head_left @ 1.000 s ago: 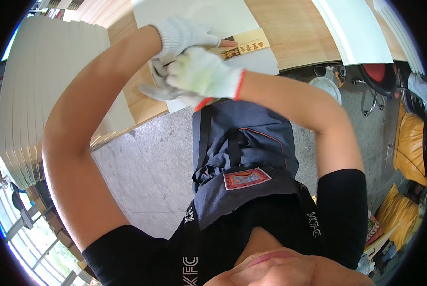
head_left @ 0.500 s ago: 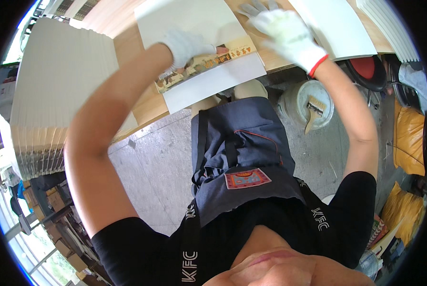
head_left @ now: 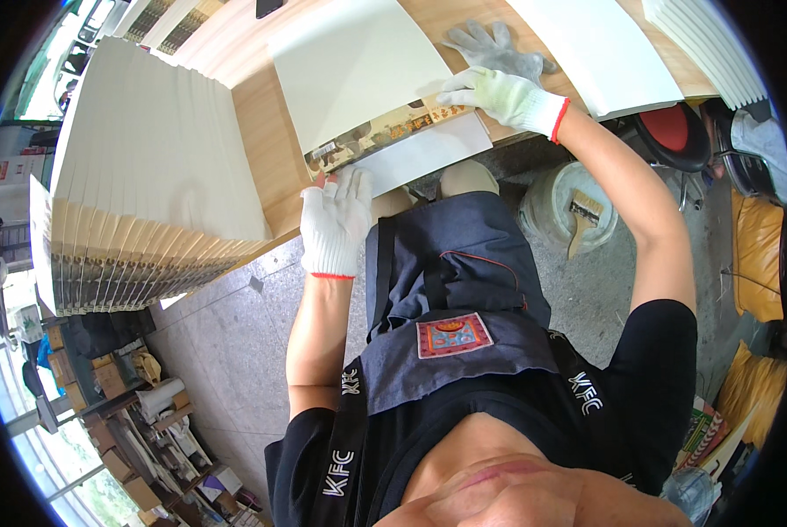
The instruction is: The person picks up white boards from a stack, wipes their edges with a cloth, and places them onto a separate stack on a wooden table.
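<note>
On the table lies a large white sheet (head_left: 358, 70) with a printed, picture-covered strip (head_left: 380, 132) along its near edge. A second white sheet (head_left: 420, 158) sticks out below the strip, past the table edge. My left hand (head_left: 334, 220), in a white knit glove with a red cuff, is at the near left corner of these sheets, fingers stretched out over the paper. My right hand (head_left: 503, 97), gloved alike, rests at the strip's right end with its fingers extended and apart. Its fingertips touch the edge; the undersides of both hands are hidden.
A tall stack of white-covered books (head_left: 148, 158) stands at the left. A loose grey glove (head_left: 494, 51) lies beyond my right hand. Another white sheet (head_left: 595, 57) lies at the right. Below the table edge, a bucket (head_left: 552, 211) carries a paint brush (head_left: 584, 215).
My left hand has drawn back from the top of the printed strip to its near left corner. My right hand has come down and left onto the strip's right end.
</note>
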`<action>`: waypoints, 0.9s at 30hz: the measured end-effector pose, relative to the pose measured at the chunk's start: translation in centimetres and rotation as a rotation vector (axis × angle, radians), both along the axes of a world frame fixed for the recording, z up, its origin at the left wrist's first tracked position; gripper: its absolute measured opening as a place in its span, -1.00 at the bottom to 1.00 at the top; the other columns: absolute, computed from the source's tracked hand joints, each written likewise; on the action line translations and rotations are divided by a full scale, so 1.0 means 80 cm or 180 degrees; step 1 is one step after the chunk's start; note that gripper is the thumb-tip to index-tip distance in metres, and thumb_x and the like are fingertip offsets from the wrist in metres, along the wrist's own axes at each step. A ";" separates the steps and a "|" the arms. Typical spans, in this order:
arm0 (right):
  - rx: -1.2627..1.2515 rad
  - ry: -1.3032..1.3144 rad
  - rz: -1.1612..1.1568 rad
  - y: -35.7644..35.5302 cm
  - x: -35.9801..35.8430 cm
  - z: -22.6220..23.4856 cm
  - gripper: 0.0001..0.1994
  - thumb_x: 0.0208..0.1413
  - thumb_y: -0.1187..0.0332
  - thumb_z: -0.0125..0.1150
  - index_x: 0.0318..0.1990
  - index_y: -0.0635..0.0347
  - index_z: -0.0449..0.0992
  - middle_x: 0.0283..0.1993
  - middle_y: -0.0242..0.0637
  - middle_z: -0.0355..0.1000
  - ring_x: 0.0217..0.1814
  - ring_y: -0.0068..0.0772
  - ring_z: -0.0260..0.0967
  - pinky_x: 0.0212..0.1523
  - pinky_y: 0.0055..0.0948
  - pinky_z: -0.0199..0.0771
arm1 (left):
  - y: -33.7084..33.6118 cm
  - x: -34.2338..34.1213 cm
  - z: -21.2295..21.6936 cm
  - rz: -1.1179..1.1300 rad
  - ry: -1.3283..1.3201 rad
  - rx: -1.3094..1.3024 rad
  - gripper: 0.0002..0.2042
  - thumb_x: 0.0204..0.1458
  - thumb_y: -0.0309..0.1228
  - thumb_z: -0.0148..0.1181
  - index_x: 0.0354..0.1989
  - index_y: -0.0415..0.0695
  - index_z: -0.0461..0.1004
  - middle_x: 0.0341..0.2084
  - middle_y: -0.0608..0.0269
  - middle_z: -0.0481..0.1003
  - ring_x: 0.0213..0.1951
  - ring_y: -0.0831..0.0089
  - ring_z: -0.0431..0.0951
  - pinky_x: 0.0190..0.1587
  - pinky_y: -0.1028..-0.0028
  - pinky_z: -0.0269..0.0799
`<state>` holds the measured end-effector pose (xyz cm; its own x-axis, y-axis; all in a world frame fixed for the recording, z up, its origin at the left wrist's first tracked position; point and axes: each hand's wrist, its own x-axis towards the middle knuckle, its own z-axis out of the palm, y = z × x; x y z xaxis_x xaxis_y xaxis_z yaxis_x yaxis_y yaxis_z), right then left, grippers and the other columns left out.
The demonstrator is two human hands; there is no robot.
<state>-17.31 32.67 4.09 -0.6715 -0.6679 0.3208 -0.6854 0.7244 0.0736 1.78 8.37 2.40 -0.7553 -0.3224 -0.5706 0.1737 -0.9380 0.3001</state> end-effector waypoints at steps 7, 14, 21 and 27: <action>-0.0074 0.0084 0.0326 0.012 -0.024 -0.027 -0.72 0.15 0.15 0.12 -0.01 -0.54 0.59 0.39 -0.42 0.22 0.44 0.07 -0.06 0.27 0.21 0.15 | -0.010 -0.070 -0.041 0.0057 -0.0035 -0.0675 -0.76 0.23 -0.39 -0.07 0.02 -0.16 0.29 0.15 0.07 0.31 0.23 0.08 0.31 0.33 -0.03 0.22; -0.1654 -0.3401 -0.1214 -0.043 -0.085 0.012 -0.47 0.26 -0.02 0.05 0.23 0.16 0.41 0.29 -0.22 0.37 0.41 -0.27 0.15 0.38 -0.30 0.12 | -0.038 -0.094 -0.019 -0.0028 -0.0031 -0.0544 -0.76 0.21 -0.38 -0.08 -0.04 -0.24 0.33 0.02 -0.03 0.44 0.11 0.04 0.48 0.16 0.02 0.49; -0.3846 -0.5215 -0.0020 -0.089 -0.072 -0.001 -0.56 0.27 0.23 0.13 0.19 0.34 0.37 0.07 -0.19 0.48 0.08 -0.37 0.44 0.06 -0.39 0.48 | -0.058 -0.055 0.033 -0.0341 -0.0117 -0.0990 -0.76 0.15 -0.36 0.05 -0.03 -0.11 0.37 -0.07 0.08 0.47 0.03 0.12 0.51 0.01 0.13 0.60; -0.4045 -0.3270 0.0762 -0.044 -0.006 0.046 -0.67 0.38 0.26 -0.08 0.18 0.21 0.37 0.09 -0.31 0.43 0.09 -0.45 0.40 0.10 -0.49 0.45 | -0.052 0.002 0.120 -0.0674 0.0317 -0.2515 -0.65 0.11 -0.28 0.20 0.01 -0.21 0.41 -0.20 0.19 0.47 -0.12 0.33 0.51 -0.12 0.31 0.56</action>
